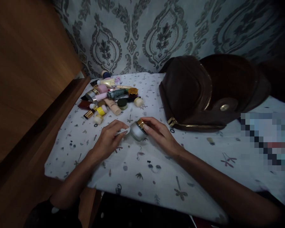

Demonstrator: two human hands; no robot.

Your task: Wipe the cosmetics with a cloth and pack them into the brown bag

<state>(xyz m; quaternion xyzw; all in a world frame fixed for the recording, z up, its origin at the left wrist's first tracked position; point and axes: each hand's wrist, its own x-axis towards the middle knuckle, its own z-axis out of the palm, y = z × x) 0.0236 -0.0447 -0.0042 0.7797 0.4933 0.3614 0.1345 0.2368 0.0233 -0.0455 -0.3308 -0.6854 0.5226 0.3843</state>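
Between thumb and fingers, my right hand (160, 133) grips a frosted cosmetic jar (138, 132) by its gold lid. The jar is tilted, its pale body pointing toward my left hand. My left hand (110, 137) pinches a small folded white wipe or tissue (123, 130), close beside the jar; whether the two touch I cannot tell. Just beyond my hands lies a heap of cosmetics: a beige tube (112, 107), a dark green tube (117, 93), a small jar with an amber lid (133, 92), a yellow-banded bottle (102, 110) and several others.
A brown leather bag (185, 85) with a gold zip stands behind and right of my hands. The patterned white cloth (137, 177) covers the surface. A wooden panel (33, 63) rises at the left, a patterned curtain (133, 34) at the back. A pixelated patch covers the right edge.
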